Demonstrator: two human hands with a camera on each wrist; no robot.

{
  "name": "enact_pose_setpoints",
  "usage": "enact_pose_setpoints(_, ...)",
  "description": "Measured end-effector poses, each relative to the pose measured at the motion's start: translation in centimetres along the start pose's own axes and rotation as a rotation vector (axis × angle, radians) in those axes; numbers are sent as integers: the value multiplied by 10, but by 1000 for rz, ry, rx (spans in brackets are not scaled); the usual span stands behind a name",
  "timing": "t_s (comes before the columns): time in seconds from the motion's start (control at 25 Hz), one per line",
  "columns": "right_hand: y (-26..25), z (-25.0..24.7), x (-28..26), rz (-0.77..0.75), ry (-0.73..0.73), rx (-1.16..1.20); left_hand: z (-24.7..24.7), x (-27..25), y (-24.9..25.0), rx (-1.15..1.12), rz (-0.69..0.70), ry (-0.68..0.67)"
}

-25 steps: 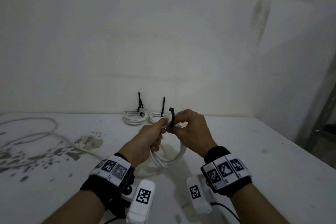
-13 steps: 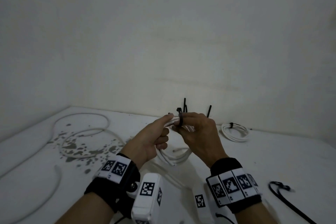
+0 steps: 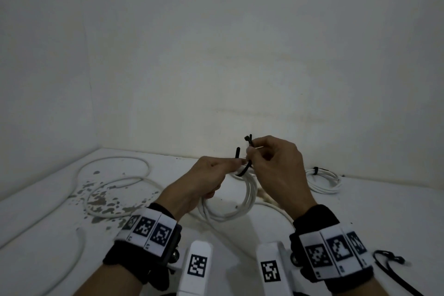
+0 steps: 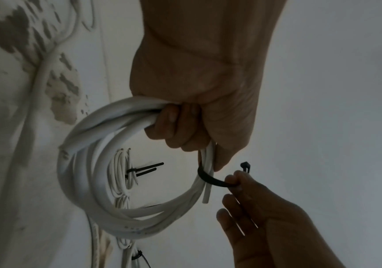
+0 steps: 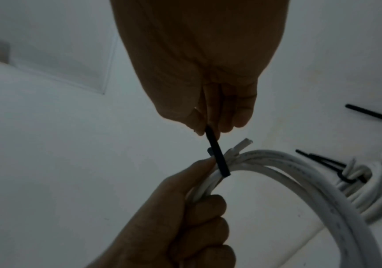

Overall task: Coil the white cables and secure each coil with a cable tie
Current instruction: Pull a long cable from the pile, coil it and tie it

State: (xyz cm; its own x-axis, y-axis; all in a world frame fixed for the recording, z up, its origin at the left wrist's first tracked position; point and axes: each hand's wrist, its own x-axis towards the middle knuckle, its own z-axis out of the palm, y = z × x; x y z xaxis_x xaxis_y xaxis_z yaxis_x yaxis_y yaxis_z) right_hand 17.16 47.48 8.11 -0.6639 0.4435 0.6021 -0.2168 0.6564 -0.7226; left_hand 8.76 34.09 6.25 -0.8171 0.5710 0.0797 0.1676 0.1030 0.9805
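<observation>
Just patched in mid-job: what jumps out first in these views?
At the centre, the left hand grips a white cable coil above the table, while the right hand pinches a black cable tie looped round it. A tied coil lies right; loose cable sprawls left.

Cable tie (image 3: 244, 168) now looped under coil (image 3: 242, 202)

- A white table (image 3: 360, 211) filled the lower part of the head view, its top meeting a wall along the far edge.
- Grey patches (image 3: 101, 202) where the coating had flaked marked the table's left side.
- The pale wall (image 3: 216, 55) behind was plain and faintly smudged.
- A corner (image 3: 93, 113) joined it to a second wall on the left.
</observation>
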Motion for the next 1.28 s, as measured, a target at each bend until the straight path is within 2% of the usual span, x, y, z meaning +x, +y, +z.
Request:
enact_pose_setpoints(0.16, 2, -2, -3, -54, -15, -130, 3, -5, 3, 154, 49, 2)
enact_pose_setpoints(0.28, 1, -2, -3, -122, -60, -217, 0, -4, 4, 182, 111, -3)
enact_pose_setpoints(0.48, -1, -2, -4, -135, -121, -277, -3, -2, 2, 287, 148, -11)
enact_pose_setpoints(0.68, 6, 6, -9, -141, -244, -360, -12, 3, -1, 610, 185, 70)
enact_pose_setpoints(0.76, 7, 14, -14, -171, -288, -400, -18, 4, -4, 658, 181, 49)
enact_pose_setpoints(0.88, 8, 15, -13, -116, -337, -298, -28, 1, -1, 653, 189, -23)
enact_pose_setpoints(0.96, 10, 9, -10, 5, -374, -80, -32, -2, 4, 687, 225, -83)
enact_pose_setpoints(1.04, 11, 2, -10, 145, -355, 192, -31, -3, 7, 653, 268, -122)
enact_pose_setpoints(1.12, 10, -3, -8, 176, -262, 295, -26, -2, 8, 545, 293, -132)
enact_pose_setpoints(1.2, 8, -6, -3, 110, -105, 186, -16, -3, 8, 367, 271, -106)
enact_pose_setpoints(1.28, 4, -8, 1, -6, 9, 2, -8, -4, 7, 314, 269, -48)
